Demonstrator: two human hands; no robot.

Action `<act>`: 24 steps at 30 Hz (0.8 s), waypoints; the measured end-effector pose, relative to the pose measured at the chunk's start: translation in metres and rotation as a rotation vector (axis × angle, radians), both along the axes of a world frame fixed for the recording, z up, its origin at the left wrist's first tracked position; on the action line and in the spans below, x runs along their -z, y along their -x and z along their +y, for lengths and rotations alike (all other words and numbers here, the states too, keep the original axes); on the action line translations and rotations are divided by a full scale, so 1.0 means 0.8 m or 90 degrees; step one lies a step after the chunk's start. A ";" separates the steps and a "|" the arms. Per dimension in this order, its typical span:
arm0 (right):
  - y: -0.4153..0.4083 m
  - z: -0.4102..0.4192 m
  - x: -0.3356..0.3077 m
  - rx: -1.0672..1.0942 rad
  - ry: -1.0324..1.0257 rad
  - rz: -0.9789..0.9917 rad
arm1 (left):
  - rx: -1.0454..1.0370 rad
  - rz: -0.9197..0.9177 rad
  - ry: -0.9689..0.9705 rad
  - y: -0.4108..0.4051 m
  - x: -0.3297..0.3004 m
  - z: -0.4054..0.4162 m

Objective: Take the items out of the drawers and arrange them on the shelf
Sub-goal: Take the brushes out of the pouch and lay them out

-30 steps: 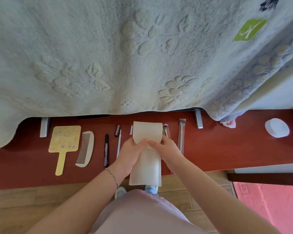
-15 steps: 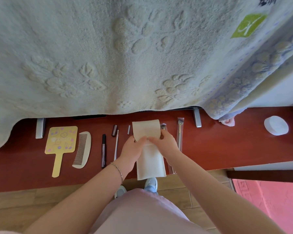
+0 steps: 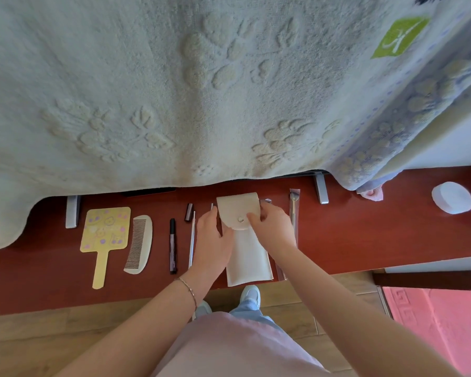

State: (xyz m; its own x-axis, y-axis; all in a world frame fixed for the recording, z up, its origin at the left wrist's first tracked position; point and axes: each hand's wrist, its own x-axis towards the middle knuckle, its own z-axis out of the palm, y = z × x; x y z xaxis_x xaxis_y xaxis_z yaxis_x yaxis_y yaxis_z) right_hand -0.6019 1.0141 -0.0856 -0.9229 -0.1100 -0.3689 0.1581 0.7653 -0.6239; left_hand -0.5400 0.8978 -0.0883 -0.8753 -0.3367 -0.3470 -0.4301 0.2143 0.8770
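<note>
A cream pouch (image 3: 246, 257) with a snap flap lies lengthwise on the red shelf (image 3: 351, 235). My left hand (image 3: 212, 240) rests on its left edge and my right hand (image 3: 272, 227) pinches the flap's right side beside the snap. Left of the pouch lie a thin silver stick (image 3: 192, 240), a small dark tube (image 3: 188, 212), a dark pen (image 3: 173, 246), a white comb (image 3: 139, 244) and a yellow hand mirror (image 3: 104, 238). A wrapped brush (image 3: 292, 210) lies to the right, partly hidden by my right wrist.
A large pale towel (image 3: 174, 91) hangs over the shelf's back and hides what is behind it. A white round case (image 3: 452, 197) sits at the far right. Two grey brackets (image 3: 72, 214) stand at the back. A pink mat (image 3: 441, 322) covers the floor at right.
The pouch was pushed farther onto the shelf and now lies flat. Its flap has been folded down, so the snap shows. Both hands moved forward with it.
</note>
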 end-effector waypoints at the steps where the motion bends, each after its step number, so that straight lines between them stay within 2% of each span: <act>1: -0.002 0.004 -0.006 -0.004 -0.013 0.017 | -0.002 0.019 0.008 -0.002 -0.002 -0.002; 4: -0.012 0.023 -0.023 -0.014 -0.017 0.051 | -0.001 0.063 -0.041 -0.005 -0.014 -0.003; 8: -0.034 0.057 -0.039 0.026 -0.050 0.093 | 0.106 0.090 -0.024 0.001 -0.028 0.014; 16: -0.098 0.173 -0.047 0.164 -0.234 0.158 | 0.478 0.219 0.203 0.024 -0.046 0.119; 20: -0.135 0.246 -0.036 0.148 -0.377 0.143 | 0.672 0.373 0.426 0.036 -0.043 0.178; 24: -0.179 0.319 -0.035 0.253 -0.433 0.158 | 0.787 0.409 0.517 0.052 -0.036 0.243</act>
State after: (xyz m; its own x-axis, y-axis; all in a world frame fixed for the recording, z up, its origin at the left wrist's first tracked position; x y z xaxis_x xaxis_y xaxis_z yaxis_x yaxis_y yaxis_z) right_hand -0.4590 1.2694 -0.0577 -0.9091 0.4162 -0.0178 0.4159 0.9042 -0.0974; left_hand -0.5819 1.0920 -0.0597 -0.6597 0.7479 0.0742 0.7255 0.6079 0.3225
